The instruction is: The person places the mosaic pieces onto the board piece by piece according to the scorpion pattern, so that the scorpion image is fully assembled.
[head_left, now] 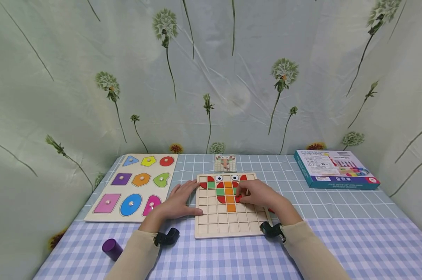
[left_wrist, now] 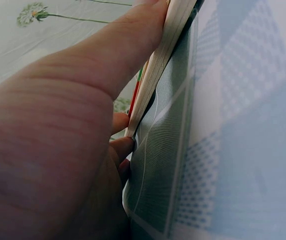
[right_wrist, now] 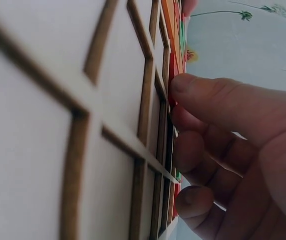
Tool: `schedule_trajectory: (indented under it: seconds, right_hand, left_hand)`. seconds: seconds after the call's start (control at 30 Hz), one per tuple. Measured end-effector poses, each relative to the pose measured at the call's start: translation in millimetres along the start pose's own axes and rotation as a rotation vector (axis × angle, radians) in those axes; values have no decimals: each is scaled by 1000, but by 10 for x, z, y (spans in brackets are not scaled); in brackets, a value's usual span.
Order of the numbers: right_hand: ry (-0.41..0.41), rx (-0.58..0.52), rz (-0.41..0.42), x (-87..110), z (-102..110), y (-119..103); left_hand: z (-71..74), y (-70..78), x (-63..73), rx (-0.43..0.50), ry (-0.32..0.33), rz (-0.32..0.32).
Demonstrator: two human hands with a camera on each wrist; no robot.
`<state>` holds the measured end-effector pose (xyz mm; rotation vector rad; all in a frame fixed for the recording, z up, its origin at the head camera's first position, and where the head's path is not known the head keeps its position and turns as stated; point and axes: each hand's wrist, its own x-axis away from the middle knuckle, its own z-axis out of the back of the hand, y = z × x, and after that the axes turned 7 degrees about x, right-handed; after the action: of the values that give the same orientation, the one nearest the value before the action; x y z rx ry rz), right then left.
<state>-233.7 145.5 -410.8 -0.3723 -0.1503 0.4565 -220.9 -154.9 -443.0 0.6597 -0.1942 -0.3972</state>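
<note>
A wooden grid board (head_left: pixel 214 230) lies in the middle of the table, with orange, red and green tiles and two eye tiles set in its upper cells. The left hand (head_left: pixel 177 202) rests at the board's left edge, fingers extended; in the left wrist view its thumb lies against the board's edge (left_wrist: pixel 157 65). Over the board's right half, the right hand (head_left: pixel 256 192) has its fingers curled. Its thumb and forefinger pinch a red tile (right_wrist: pixel 172 70) at a cell beside the orange column. That hand covers some cells on the right.
A small pattern card (head_left: pixel 225 163) sits behind the board. To the left lies a shape puzzle board (head_left: pixel 127 188) with knobbed pieces, and a purple cylinder (head_left: pixel 112 249) near the left sleeve. A flat box (head_left: pixel 337 169) is at the back right. Something red (head_left: pixel 271 211) shows beneath the right wrist.
</note>
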Motion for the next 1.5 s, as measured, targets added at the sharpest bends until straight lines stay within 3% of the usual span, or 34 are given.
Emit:
schedule_trajectory:
  seconds: [0.17,0.43,0.77,1.2,1.5]
  right_hand:
    - [4,-9,-5,-7,-22,-4]
    - [-33,-159,31,25,50,43]
    - [48,-87,-37,157,164,221]
    - [3,-97,-103,391,204,545]
    - [-82,-121,-112,472,260,678]
  left_hand:
    - [5,-1,10,2,-3,-4]
    - [-5,-21,5,-24,-24,-10]
    - [4,15,-18,-37,-24,-2]
    - [-6,30,-26,-26,-19,12]
    - [3,14,-21,-31,-18,9]
